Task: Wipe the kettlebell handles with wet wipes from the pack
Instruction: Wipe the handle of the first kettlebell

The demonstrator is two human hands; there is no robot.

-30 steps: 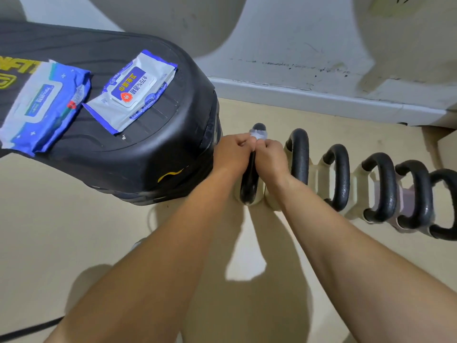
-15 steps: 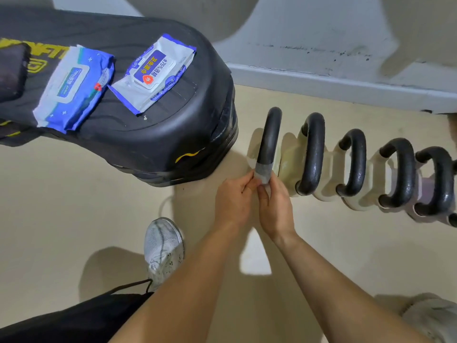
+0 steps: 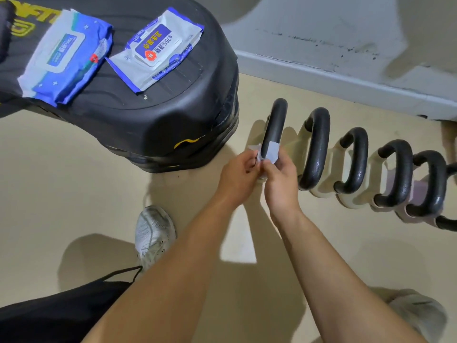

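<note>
Worktop (image 3: 173, 115): black, moulded, yellow lettering at its far left end; I see it at upper left, carrying both packs.
Blue wipe pack (image 3: 64, 55): lies flat on the worktop's left part, flap label facing up.
White wipe pack (image 3: 155, 48): lies flat just right of the blue pack, their edges close; blue label with a red badge, flap looks closed.
Left shoe (image 3: 153, 233): grey-white trainer on the floor (image 3: 61, 184), below the worktop's near end.
Left hand (image 3: 237, 179): fingers pinch the loose left end of the wet wipe.
Wet wipe (image 3: 272, 152): pale blue-grey, wrapped round the near lower part of the first kettlebell handle.
First kettlebell handle (image 3: 275, 122): black loop, leftmost in the row, just right of the worktop; upright.
Right hand (image 3: 282, 184): fingers curl round the wrapped wipe and the handle from the right, thumb toward the left hand; the two hands touch.
Other kettlebell handles (image 3: 317, 144): four more full black loops run rightward on pale bodies, close together; a further one is cut by the frame edge.
Wall (image 3: 346, 45): pale, scuffed, with a skirting behind the row.
</note>
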